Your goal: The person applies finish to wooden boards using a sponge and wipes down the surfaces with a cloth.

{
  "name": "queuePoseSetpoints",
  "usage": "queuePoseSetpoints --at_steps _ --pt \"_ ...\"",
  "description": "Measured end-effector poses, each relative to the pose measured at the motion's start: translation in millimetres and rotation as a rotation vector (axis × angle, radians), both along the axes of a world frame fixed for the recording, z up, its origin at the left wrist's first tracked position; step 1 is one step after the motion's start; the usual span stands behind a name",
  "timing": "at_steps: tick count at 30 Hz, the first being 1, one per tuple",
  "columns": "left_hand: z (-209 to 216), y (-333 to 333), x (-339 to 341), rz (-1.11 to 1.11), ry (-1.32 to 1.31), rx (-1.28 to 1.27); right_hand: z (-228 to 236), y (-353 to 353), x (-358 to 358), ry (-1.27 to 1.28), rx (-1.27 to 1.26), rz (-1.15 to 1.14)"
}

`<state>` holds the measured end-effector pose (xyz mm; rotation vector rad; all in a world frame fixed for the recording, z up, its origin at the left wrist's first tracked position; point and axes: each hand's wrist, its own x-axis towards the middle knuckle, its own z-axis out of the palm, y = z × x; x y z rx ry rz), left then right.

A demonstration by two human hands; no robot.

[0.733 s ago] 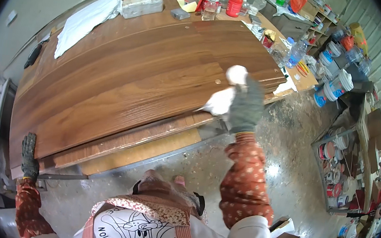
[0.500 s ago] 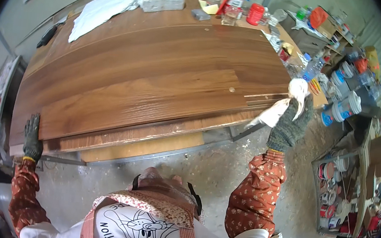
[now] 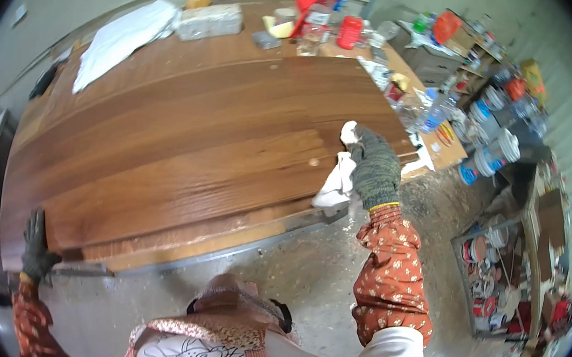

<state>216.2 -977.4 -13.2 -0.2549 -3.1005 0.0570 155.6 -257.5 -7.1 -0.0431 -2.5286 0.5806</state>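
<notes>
There is one wooden panel on one tabletop. Two gloved hands are at the panel: one left hand by its near left corner and one right hand over its right part, with one white rag. Past its far edge are one white cloth, one pale block, one smaller grey block and one red jar. Buckets right of the panel overlap too much to count.
</notes>
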Motion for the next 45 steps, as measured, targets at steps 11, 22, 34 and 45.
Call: queuePoseSetpoints --at_steps 11,22,34,45 --pt "50 394 -69 -0.552 -0.384 1.126 27 -55 8 0.379 -0.153 0.311" --pt "21 399 -87 -0.741 0.158 0.439 -103 272 -27 -0.184 0.154 -0.440" --pt "25 387 -95 -0.737 0.170 0.357 -81 295 -70 -0.595 0.800 -0.199" --pt "35 371 -79 -0.788 0.146 0.524 -68 239 32 0.202 -0.606 -0.374"
